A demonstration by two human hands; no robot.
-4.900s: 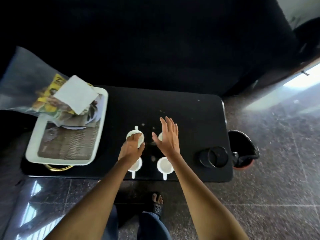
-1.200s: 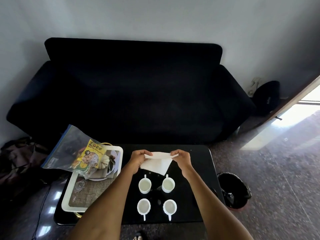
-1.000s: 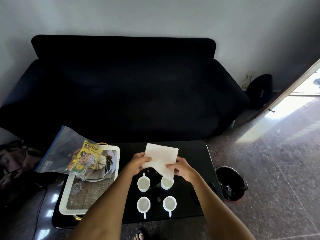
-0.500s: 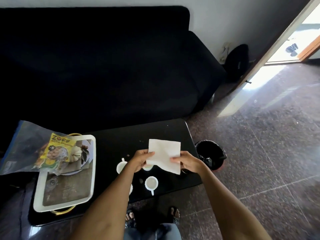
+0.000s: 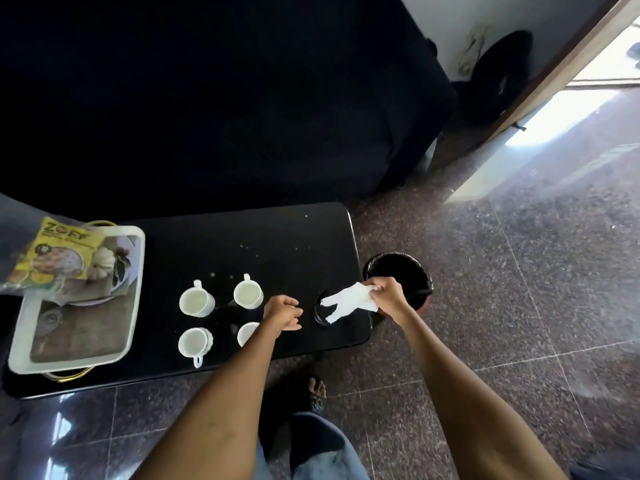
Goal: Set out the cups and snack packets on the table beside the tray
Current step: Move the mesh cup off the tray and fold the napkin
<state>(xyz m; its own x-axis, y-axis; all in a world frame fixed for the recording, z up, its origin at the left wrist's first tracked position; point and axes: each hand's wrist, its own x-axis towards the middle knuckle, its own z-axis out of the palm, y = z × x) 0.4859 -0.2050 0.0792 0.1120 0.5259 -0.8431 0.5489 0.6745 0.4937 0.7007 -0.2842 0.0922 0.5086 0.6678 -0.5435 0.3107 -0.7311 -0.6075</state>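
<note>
Cups (image 5: pixel 221 315) on table (image 5: pixel 277 237), just left of left hand (image 5: pixel 284 311).

Black sofa (image 5: pixel 207 98) stands along the far side of the low black table. Black-lined waste bin (image 5: pixel 398 275) sits on the speckled stone floor (image 5: pixel 519 306) just beside the table's right end. Crumpled white napkin (image 5: pixel 349 301) hangs near the bin rim, above a round black object (image 5: pixel 320 311) at the table's right edge. Dark bag (image 5: pixel 502 64) lies against the wall beside the doorway (image 5: pixel 588 81)
</note>
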